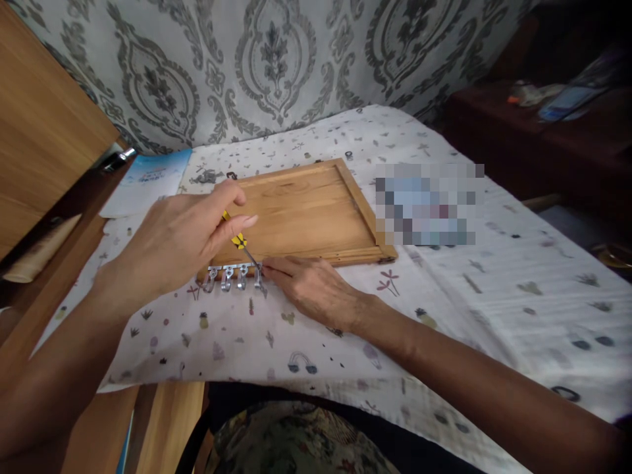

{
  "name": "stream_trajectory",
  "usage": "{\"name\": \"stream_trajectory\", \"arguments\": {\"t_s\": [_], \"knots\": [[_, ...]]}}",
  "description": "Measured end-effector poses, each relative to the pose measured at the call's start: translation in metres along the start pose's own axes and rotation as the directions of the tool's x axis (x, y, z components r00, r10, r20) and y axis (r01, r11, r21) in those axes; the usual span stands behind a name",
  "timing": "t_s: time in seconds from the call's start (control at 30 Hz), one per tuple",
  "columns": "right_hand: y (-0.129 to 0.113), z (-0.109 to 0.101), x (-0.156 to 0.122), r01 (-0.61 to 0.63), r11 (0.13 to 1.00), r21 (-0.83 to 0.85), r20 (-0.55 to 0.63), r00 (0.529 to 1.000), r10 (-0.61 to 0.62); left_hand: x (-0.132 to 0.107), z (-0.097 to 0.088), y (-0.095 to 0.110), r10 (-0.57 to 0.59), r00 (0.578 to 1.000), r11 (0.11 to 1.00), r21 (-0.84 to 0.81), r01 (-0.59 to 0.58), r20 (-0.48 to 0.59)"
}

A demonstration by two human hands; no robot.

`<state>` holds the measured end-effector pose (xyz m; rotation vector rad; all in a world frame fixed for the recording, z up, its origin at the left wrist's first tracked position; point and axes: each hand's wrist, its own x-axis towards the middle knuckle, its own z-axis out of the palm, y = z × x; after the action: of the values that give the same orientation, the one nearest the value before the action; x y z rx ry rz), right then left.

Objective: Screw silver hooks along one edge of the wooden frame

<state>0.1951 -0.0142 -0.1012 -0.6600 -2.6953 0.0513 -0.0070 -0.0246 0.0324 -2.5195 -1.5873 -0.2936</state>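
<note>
A wooden panel with a raised frame [306, 210] lies flat on a patterned white cloth. A metal hook rail [232, 273] with several silver hooks sits along the panel's near edge. My left hand [182, 240] is closed round a screwdriver with a yellow-and-black handle [239, 240], its tip pointing down at the right end of the rail. My right hand [313, 286] lies on the cloth with its fingertips pinched against that same end of the rail, just where the screwdriver tip meets it.
The cloth [444, 303] covers a table. A light blue booklet [148, 181] lies at the back left beside a wooden cabinet [44, 125]. A blurred patch [427, 204] sits right of the panel. A dark side table [543, 131] with small items stands at the far right.
</note>
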Motion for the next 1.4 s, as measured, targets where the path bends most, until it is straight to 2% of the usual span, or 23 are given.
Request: {"name": "stream_trajectory", "arguments": {"t_s": [0.07,0.2,0.3,0.53,0.77,0.83,1.03,1.3,1.4], "knots": [[-0.001,-0.001,0.001,-0.004,1.0,0.005,0.014,1.0,0.004,0.001,-0.003,0.001,0.014,1.0,1.0,0.004,-0.014,0.019],[-0.001,-0.002,0.001,-0.005,1.0,0.024,0.018,1.0,0.005,0.001,-0.01,-0.003,0.103,0.991,0.991,-0.094,-0.095,0.081],[-0.001,-0.003,0.0,-0.004,1.0,0.028,0.006,1.0,0.004,0.0,-0.012,-0.008,0.14,0.987,0.982,-0.137,-0.128,0.084],[0.0,0.0,0.0,-0.001,1.0,0.006,0.004,1.0,0.001,0.001,-0.003,-0.003,0.004,0.999,0.991,-0.136,0.001,0.036],[0.0,-0.003,0.001,-0.012,1.0,0.002,0.039,0.999,0.012,0.006,-0.014,-0.009,0.107,0.976,0.971,-0.23,-0.062,0.188],[-0.001,-0.004,0.0,-0.013,1.0,0.005,0.047,0.999,0.013,0.006,-0.013,-0.011,0.099,0.981,0.969,-0.242,-0.056,0.169],[0.0,-0.001,-0.001,-0.013,1.0,0.012,0.007,1.0,0.013,0.006,0.001,-0.006,0.01,0.999,0.969,-0.246,-0.019,-0.036],[0.0,0.0,-0.001,-0.023,0.999,0.039,-0.012,1.0,0.024,0.005,0.0,-0.013,0.043,0.998,0.976,-0.209,-0.053,-0.049],[0.0,0.0,0.0,-0.021,0.999,0.044,-0.007,1.0,0.022,0.0,0.0,-0.014,0.038,0.996,0.964,-0.26,-0.058,-0.079]]}}
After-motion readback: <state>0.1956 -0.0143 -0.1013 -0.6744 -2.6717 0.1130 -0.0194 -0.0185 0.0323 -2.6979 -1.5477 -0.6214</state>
